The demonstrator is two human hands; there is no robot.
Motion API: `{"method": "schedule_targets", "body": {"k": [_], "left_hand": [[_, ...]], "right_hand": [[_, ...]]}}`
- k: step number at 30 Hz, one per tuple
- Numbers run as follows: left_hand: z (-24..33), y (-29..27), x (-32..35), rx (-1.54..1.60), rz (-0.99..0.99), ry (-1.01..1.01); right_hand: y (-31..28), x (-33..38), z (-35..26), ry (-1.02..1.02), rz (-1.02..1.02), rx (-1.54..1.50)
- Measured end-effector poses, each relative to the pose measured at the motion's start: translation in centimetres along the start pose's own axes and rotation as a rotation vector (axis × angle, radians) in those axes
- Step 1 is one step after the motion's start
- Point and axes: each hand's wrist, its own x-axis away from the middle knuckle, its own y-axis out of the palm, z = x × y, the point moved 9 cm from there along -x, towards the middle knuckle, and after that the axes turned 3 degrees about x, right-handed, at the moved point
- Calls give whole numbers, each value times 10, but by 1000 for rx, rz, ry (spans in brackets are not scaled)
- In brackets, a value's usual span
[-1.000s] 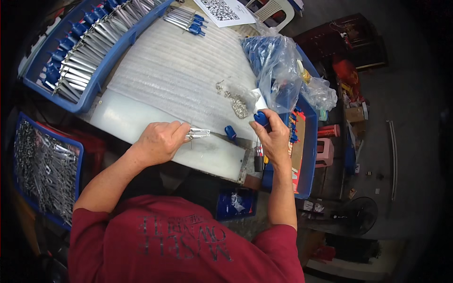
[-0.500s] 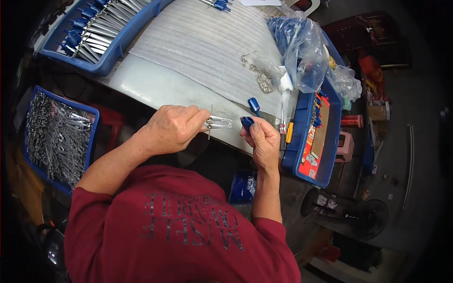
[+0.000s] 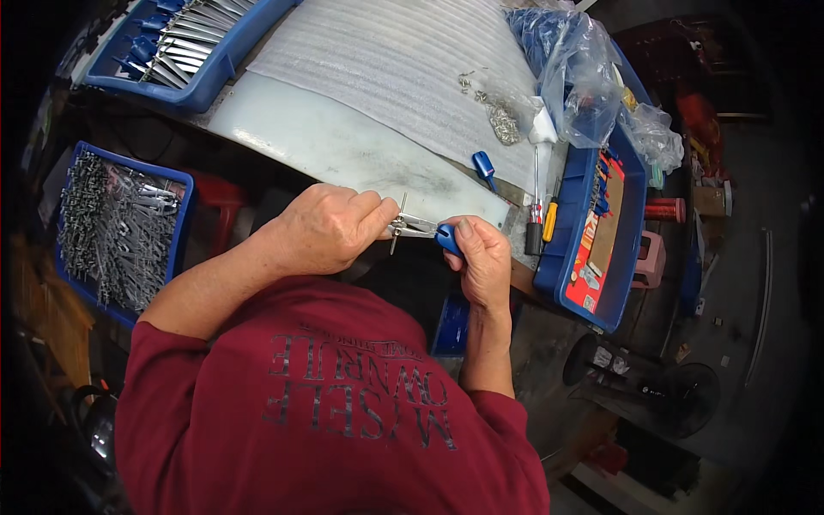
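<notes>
At the far left, a low blue plastic bin (image 3: 186, 202) holds a dense heap of small silver and dark metal parts (image 3: 124, 227). Above it, at the table's left end, a long blue plastic tray (image 3: 210, 90) is filled with slim, tapering silver rods (image 3: 184, 47) topped with blue ends. A red plastic stool (image 3: 221, 209) stands just right of the bin, partly hidden.

Next comes the left hand (image 3: 330, 225), its fingers curled in tightly, grasping a slim silver metal piece with two prongs and a thin crossbar (image 3: 415, 227) between thumb and forefinger. The prongs point right, in front of the near edge of a smooth whitish board (image 3: 318, 129); behind this spreads a ribbed white foam sheet (image 3: 386, 73).

The right hand (image 3: 483, 262) pinches a rounded, slotted blue plastic cap (image 3: 448, 240) between thumb and fingers. The cap sits at the prong tips; whether they have entered its slot I cannot tell.

Beyond the right hand, a second blue plastic piece (image 3: 483, 163) lies on the table, with a pile of tiny metal bits (image 3: 504, 125) farther back. A screwdriver with a red and black handle (image 3: 535, 227) and a yellow-handled tool (image 3: 550, 221) lie side by side, near a deep blue plastic crate (image 3: 577, 184). A crumpled clear plastic bag (image 3: 585, 90) rests above the crate's far part.
</notes>
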Motion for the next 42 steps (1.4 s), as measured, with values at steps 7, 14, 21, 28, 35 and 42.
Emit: {"method": "schedule_targets", "body": {"k": [7, 14, 21, 28, 35, 42], "left_hand": [[1, 3, 3, 6, -40, 12], [2, 7, 6, 19, -75, 5], [1, 11, 9, 42, -95, -3], [7, 16, 10, 43, -122, 5], [8, 20, 14, 75, -124, 23], [15, 15, 13, 68, -61, 38]], "right_hand": [[1, 1, 7, 28, -10, 43], [0, 4, 13, 40, -19, 77], [4, 4, 20, 67, -55, 52], [16, 6, 22, 79, -72, 97], [20, 10, 20, 64, -53, 209], [25, 13, 8, -35, -39, 330]]}}
